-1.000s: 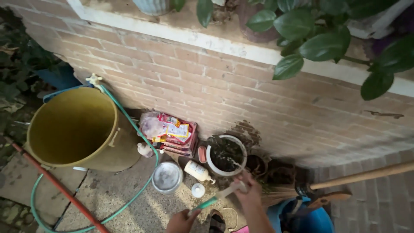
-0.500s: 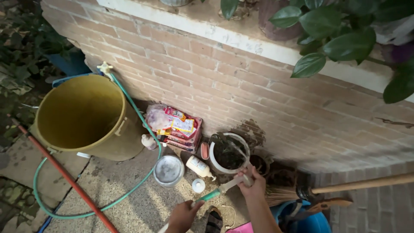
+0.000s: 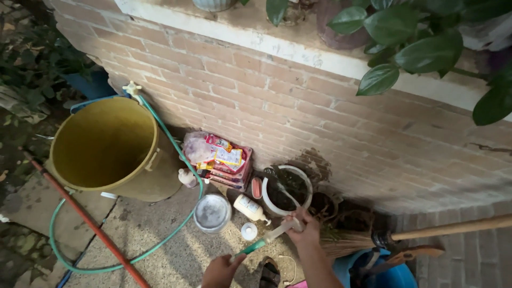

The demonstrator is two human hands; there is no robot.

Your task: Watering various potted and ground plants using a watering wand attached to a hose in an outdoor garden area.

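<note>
Head view cuts off the left hand (image 3: 221, 271) at the bottom edge; both hands grip a long green-tipped plastic syringe (image 3: 266, 240), right hand (image 3: 304, 234) fingers closed around its barrel near the white round pot (image 3: 269, 198).

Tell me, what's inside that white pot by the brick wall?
The white pot holds dark soil, with a thin stream from the syringe-like tool landing in it. Anything beneath the soil surface is hidden, and the near rim hides part of the inside.

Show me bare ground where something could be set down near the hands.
Bare concrete lies inside the hose loop, between red pole and round tin. Along the wall it is crowded: packets, bottle, cap, white pot, broom.
</note>
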